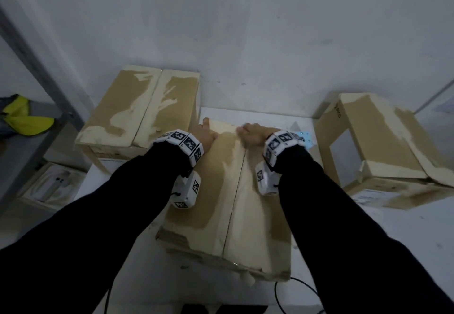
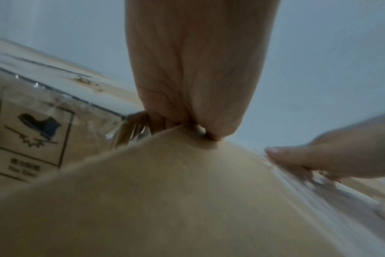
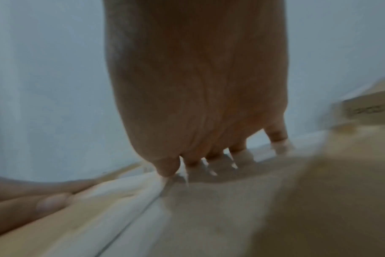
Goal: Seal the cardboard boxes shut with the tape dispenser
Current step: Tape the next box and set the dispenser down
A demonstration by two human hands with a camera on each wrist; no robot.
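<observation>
The middle cardboard box (image 1: 235,203) lies on the white table with both top flaps down and a seam (image 1: 237,191) running away from me. My left hand (image 1: 205,135) lies on the left flap at the far edge. In the left wrist view its fingers (image 2: 160,120) curl down over that edge. My right hand (image 1: 251,135) is on the right flap beside the seam, and its fingertips (image 3: 166,167) press on the top near the far edge. A small light-blue object (image 1: 304,138) shows behind my right wrist; I cannot tell whether it is the tape dispenser.
A closed box (image 1: 140,107) stands at the back left and another box (image 1: 378,141) at the right, both close to the middle one. A grey shelf holds a yellow cloth (image 1: 24,117). A black cable (image 1: 294,296) loops by the table's near edge.
</observation>
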